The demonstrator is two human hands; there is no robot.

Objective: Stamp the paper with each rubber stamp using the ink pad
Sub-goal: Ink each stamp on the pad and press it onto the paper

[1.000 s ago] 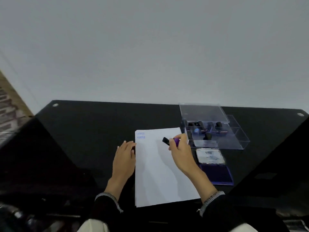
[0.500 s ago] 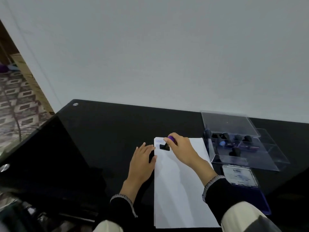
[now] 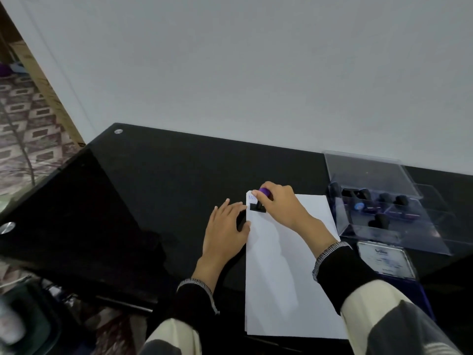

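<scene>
The right hand [image 3: 280,206] has its grip closed round the purple-topped rubber stamp [image 3: 259,204], whose black base sits on the paper [image 3: 279,265] near its far left corner. The left hand [image 3: 226,230] lies flat and open at the paper's left edge. By the worktop's [image 3: 166,180] right edge stand a clear stamp box [image 3: 384,213] and the ink pad [image 3: 386,257].

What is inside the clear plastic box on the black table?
Inside the clear plastic box, several black-handled rubber stamps sit in compartments. Glare and the raised lid blur their exact number and faces.

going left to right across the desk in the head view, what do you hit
left hand flat at the paper's edge → rubber stamp gripped by the right hand on the paper → clear stamp box, with the ink pad just in front of it
</scene>
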